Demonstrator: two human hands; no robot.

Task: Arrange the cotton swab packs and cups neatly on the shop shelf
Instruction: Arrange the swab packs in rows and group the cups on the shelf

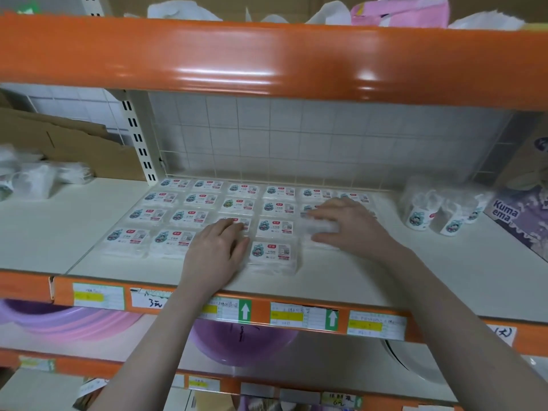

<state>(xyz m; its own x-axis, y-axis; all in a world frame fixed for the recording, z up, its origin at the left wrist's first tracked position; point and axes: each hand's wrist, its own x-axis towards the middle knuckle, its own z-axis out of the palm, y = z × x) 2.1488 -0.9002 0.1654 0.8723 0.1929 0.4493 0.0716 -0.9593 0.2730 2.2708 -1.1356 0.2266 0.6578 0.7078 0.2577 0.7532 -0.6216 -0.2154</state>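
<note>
Several flat cotton swab packs (189, 216) lie in rows on the white shelf (355, 277). My left hand (218, 247) rests flat, fingers straight, on a pack in the front rows, beside the front pack (272, 253). My right hand (347, 225) grips a blurred clear pack (318, 225) between thumb and fingers, just above the right column. Wrapped cotton swab cups (418, 216) stand in a small cluster at the right of the shelf.
An orange upper shelf beam (267, 60) hangs low overhead. A purple printed box (522, 215) leans at the far right. Plastic-wrapped goods (38, 179) and cardboard (74, 140) sit at the left. Purple and pink basins (237, 342) fill the shelf below.
</note>
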